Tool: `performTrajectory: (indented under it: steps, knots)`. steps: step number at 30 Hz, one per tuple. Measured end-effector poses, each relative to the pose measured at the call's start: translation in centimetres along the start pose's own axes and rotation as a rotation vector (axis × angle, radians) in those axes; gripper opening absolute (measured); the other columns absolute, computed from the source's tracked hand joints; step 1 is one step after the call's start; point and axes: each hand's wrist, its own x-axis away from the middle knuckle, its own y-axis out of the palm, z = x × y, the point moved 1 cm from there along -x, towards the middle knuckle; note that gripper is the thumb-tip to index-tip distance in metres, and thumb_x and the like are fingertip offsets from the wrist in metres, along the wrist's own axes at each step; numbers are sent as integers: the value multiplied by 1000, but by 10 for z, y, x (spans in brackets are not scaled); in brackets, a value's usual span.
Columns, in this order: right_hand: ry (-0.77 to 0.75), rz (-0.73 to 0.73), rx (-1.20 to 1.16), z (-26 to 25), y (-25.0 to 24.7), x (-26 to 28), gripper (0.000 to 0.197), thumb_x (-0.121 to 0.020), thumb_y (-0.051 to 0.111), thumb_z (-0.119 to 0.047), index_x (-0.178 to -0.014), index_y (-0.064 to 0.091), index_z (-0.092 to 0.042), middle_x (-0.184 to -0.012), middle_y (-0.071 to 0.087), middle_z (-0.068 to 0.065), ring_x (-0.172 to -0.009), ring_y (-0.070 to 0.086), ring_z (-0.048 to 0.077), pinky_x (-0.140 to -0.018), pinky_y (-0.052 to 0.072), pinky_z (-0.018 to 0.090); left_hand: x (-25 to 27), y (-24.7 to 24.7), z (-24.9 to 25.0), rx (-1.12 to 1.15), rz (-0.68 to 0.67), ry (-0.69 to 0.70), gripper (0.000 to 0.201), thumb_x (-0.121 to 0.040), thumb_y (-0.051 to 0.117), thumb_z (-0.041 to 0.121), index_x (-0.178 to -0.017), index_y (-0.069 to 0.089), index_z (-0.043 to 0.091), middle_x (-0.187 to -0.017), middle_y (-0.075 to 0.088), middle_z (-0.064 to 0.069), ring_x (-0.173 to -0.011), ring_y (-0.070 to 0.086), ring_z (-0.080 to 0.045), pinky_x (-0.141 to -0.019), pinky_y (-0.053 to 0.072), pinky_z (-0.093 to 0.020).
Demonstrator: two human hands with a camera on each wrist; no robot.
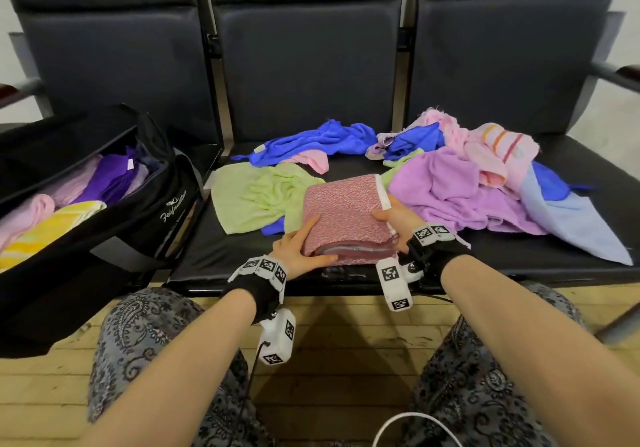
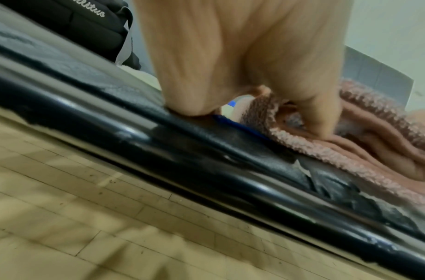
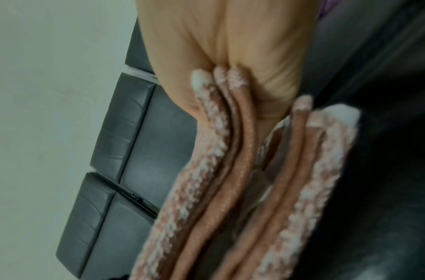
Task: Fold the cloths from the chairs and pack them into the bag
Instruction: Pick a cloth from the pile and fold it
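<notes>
far left, the black bag (image 1: 104, 211) sits open on the left chair seat, folded cloths already lined up inside: pink, yellow, lilac, deep purple. its white script logo faces the middle seat.

moving right, a light green cloth (image 1: 256, 197) lies rumpled and flat on the middle chair seat (image 1: 221, 256), with a blue cloth (image 1: 311, 141) strung out behind it at the far side and a small pink cloth (image 1: 311, 161) tucked between them.

now the action, near edge of that seat: the folded pink speckled cloth (image 1: 346, 218) sits as a thick square stack, partly over the green one. the left hand (image 1: 300, 245) grips its near left corner, fingers on top, thumb along the front layers; in the left wrist view the thumb presses into the folds of the same cloth (image 2: 350, 144) right at the seat's worn front edge. the right hand (image 1: 393, 219) clamps the right side, thumb laid on top and fingers hidden under or behind; the right wrist view shows the layered edges (image 3: 230, 170) squeezed against the palm (image 3: 230, 47). so both grips are closed on that stack.

further right, a heap of unfolded cloths spreads over the right chair seat: a big lilac cloth (image 1: 457, 190), a pink striped cloth (image 1: 502, 148), more blue, and a pale blue cloth (image 1: 571, 224) trailing toward the near right.
</notes>
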Motion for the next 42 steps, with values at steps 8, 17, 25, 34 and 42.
performTrajectory:
  steps: [8, 17, 25, 34, 42]
  knots:
    - [54, 27, 174, 21, -8, -10, 56, -92, 57, -6, -143, 36, -10, -138, 49, 14, -128, 48, 34, -107, 39, 46, 2, 5, 3, -50, 13, -14, 66, -74, 37, 59, -136, 16, 64, -148, 35, -4, -135, 24, -36, -113, 20, -39]
    - [-136, 310, 747, 5, 8, -2, 53, -81, 58, -9, -131, 43, -4, -127, 54, 19, -118, 49, 36, -96, 38, 35, -3, -1, -4, 322, -59, 56, 39, -74, 55, 72, -112, 51, 64, -142, 45, 14, -136, 35, -10, -117, 21, -31]
    - [-331, -56, 970, 2, 48, 2, 59, -93, 52, -21, -146, 29, -8, -157, 20, 9, -146, 13, 25, -118, 13, 38, -21, 8, -15, 474, -30, 44, 25, -83, 56, 48, -100, 58, 67, -143, 47, 8, -134, 39, -13, -116, 26, -36]
    - [-132, -25, 1215, 35, 53, 3, 70, -94, 23, -60, -153, 5, -27, -160, -9, 10, -145, -16, 32, -115, -11, 54, -8, 4, 8, -300, 126, -18, 59, -93, 46, 39, -147, 22, 40, -151, 18, -5, -136, 24, -29, -110, 24, -39]
    - [-107, -18, 1240, 37, 54, 5, 71, -93, 19, -64, -152, 3, -28, -159, -8, 14, -146, -13, 32, -116, -8, 54, -32, -7, 30, -618, 65, 369, 64, -90, 49, 18, -148, 22, 14, -159, 7, 3, -147, 3, -12, -117, 2, -31]
